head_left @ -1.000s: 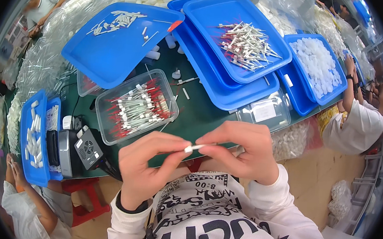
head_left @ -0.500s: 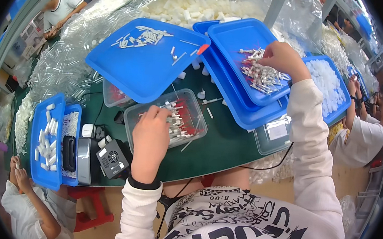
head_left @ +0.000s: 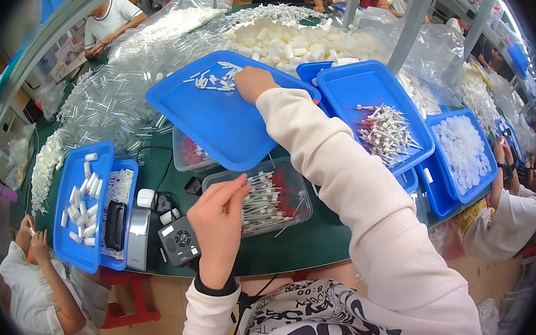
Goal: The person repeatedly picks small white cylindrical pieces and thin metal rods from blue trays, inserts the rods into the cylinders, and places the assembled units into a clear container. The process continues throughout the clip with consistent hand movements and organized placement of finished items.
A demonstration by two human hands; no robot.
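My right hand [head_left: 256, 83] reaches across to the upper blue tray [head_left: 220, 135], fingertips drawn together at a pile of small white tube pieces [head_left: 215, 80]. The back of the hand hides what those fingers grip. Beside the left end of a clear plastic box [head_left: 307, 218] is my left hand [head_left: 218, 226], thumb and fingers pinched together. Anything held there is too small to make out. Thin white-and-metal sticks [head_left: 265, 202] lie in that box, with red showing among them. More such sticks [head_left: 387, 133] are heaped in the right blue tray [head_left: 343, 88].
A second clear box [head_left: 184, 151] sits partly under the upper tray. At left are a blue tray of white cylinders [head_left: 82, 206] and a small black device [head_left: 180, 242]. Translucent white pieces [head_left: 461, 151] fill a far-right tray. Co-workers sit around the table, near metal posts [head_left: 411, 31].
My right hand has left the stick heap in the right tray and moved left to the white pieces. My left hand has lifted from inside the clear box to its left end. The view has shifted.
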